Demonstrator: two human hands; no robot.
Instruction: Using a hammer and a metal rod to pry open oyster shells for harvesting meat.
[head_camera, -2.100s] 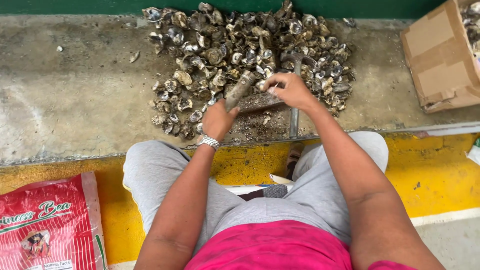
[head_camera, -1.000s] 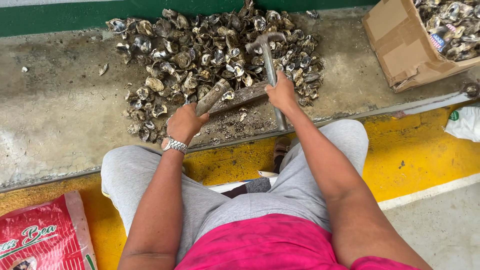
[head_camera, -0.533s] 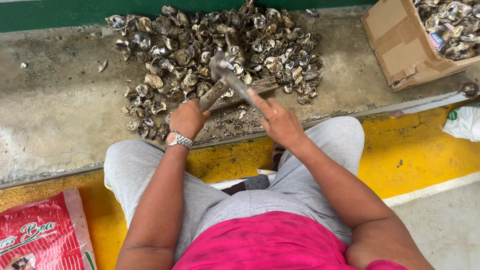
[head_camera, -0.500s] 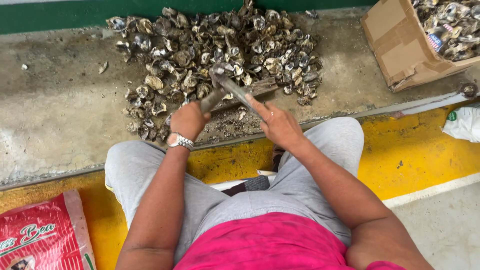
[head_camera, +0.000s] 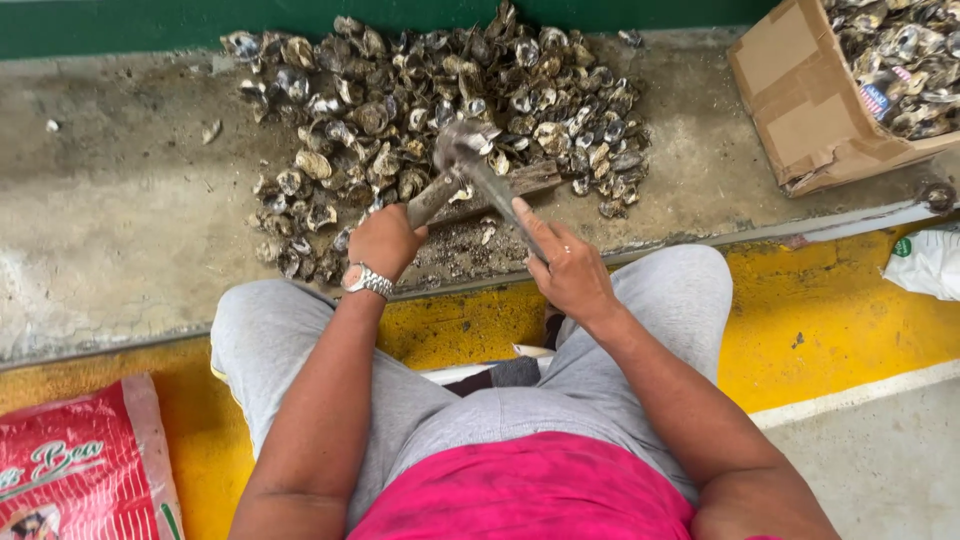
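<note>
Hammer (head_camera: 470, 160) gripped in right hand (head_camera: 572, 272), raised since a moment ago above the far shell pile (head_camera: 440, 110) | oyster (head_camera: 432, 198) clamped in left hand (head_camera: 384, 240) on the ledge (head_camera: 110, 230) | another blow seems readied.

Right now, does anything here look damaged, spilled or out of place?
The cardboard box at upper right is torn and sagging at its near flap. Shell fragments litter the concrete ledge beside the shell pile.
</note>
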